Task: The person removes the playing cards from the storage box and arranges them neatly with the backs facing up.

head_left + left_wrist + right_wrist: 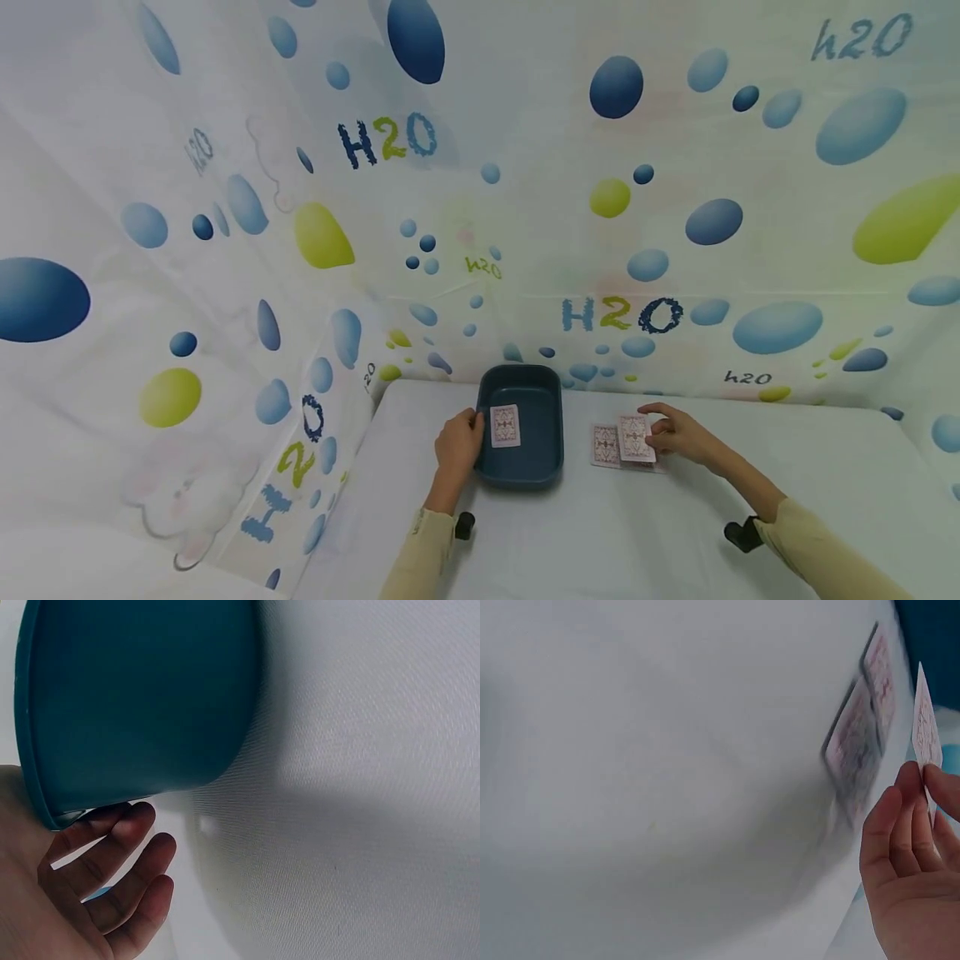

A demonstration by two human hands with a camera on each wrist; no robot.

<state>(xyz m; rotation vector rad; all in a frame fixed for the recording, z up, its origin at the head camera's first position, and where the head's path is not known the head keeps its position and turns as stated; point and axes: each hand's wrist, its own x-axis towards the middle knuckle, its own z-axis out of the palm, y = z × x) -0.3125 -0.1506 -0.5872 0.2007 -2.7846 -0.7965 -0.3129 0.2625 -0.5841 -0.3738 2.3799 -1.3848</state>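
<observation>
My left hand (459,443) holds the left wall of a dark teal plastic bin (525,482). In the left wrist view its curled fingers (127,870) lie against the outside of the bin, just below the rim. Inside the bin a playing card (506,426) lies back up, toward the left side. My right hand (678,435) pinches another playing card (925,731) by its edge between thumb and fingertips, raised above the table. Below and left of it, more playing cards (605,445) lie on the cloth with patterned backs up, partly covered by the raised card in the head view.
A white cloth covers the table (585,542). Behind and to the left hangs a white curtain (525,242) printed with blue and green drops and H2O lettering; it meets the table's back edge close behind the bin. Dark wrist straps (742,534) show at both sleeves.
</observation>
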